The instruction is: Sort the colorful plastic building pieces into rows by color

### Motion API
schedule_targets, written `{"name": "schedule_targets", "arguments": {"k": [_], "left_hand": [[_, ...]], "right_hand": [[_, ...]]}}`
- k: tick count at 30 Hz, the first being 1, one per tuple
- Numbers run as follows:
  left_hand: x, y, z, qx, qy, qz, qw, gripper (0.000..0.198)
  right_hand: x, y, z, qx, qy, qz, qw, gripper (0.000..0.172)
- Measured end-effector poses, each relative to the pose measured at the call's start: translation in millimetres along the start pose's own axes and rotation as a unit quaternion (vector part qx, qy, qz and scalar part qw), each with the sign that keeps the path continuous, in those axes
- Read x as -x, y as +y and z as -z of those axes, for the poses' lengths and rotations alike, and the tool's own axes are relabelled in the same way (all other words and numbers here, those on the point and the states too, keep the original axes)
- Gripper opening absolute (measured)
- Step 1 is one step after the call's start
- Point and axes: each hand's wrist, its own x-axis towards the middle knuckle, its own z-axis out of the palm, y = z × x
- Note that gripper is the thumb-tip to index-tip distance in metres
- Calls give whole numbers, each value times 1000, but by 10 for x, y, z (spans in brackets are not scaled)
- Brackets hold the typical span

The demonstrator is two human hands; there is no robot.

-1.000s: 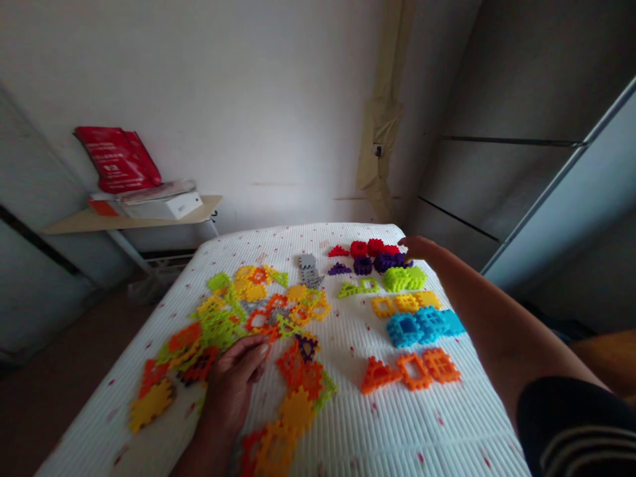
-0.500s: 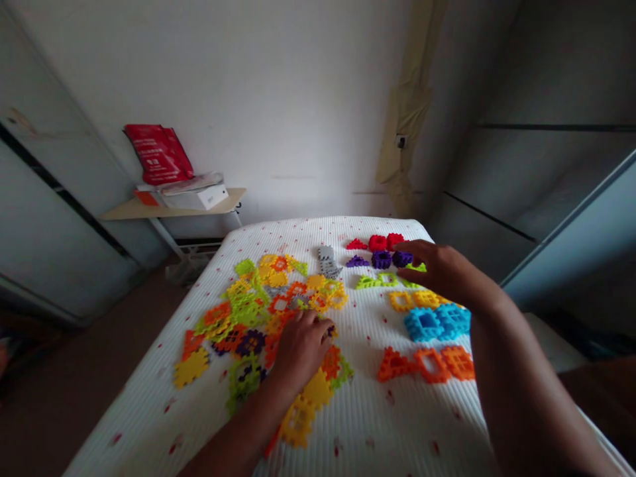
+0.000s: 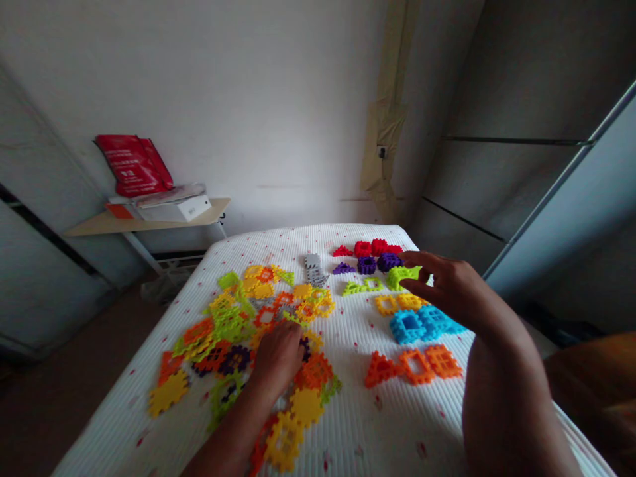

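Observation:
My left hand point(image 3: 281, 348) is down in the mixed heap of yellow, green, orange and purple plastic tiles point(image 3: 233, 321); its fingers curl downward and their tips are hidden. At the right, my right hand point(image 3: 434, 281) hovers at the end of the green tile row point(image 3: 396, 278), thumb and fingers apart. Behind that row lie purple pieces point(image 3: 366, 265) and red pieces point(image 3: 362, 249). Nearer are yellow frames point(image 3: 386, 305), blue stacked frames point(image 3: 408, 326) and orange pieces point(image 3: 417, 366). Grey tiles point(image 3: 314, 268) lie between the heap and the rows.
The pieces lie on a white ribbed, spotted cover point(image 3: 368, 437). Back left, a small table point(image 3: 94, 224) bears a white box point(image 3: 191, 207) and a red bag point(image 3: 132, 165). A taped wall socket point(image 3: 381, 152) is behind, and a grey cabinet point(image 3: 507, 172) stands right.
The camera view has shifted right. My left hand has closed down more among the tiles. A thicker group of green tiles now shows beside my right hand's fingers.

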Motion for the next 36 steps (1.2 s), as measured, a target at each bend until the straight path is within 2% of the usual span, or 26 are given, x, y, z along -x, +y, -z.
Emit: {"name": "schedule_targets", "arguments": {"k": [9, 13, 15, 19, 22, 24, 30, 33, 36], "left_hand": [[61, -14, -8, 16, 23, 37, 999, 15], [53, -82, 24, 138, 72, 70, 985, 10], [41, -123, 43, 269, 96, 81, 955, 8], [33, -177, 65, 529, 113, 91, 836, 13], [46, -195, 82, 628, 115, 124, 759, 18], [56, -200, 97, 664, 120, 137, 726, 21], [67, -189, 117, 719, 112, 138, 672, 24], [68, -180, 101, 727, 97, 132, 667, 26], [68, -166, 89, 720, 88, 127, 676, 26]], "right_hand": [[-58, -114, -124, -42, -56, 8, 998, 37], [-104, -231, -308, -53, -62, 42, 996, 36], [-135, -353, -445, -75, -69, 74, 992, 34], [-166, -671, -745, -120, -93, 134, 979, 28], [-149, -868, -957, -139, -113, 170, 969, 25], [-132, -959, -1076, -151, -118, 186, 964, 23], [-121, -1092, -1257, -149, -119, 199, 961, 17], [-125, -1114, -1279, -120, -114, 207, 964, 13], [-121, -1118, -1296, -84, -117, 215, 966, 11]]}}
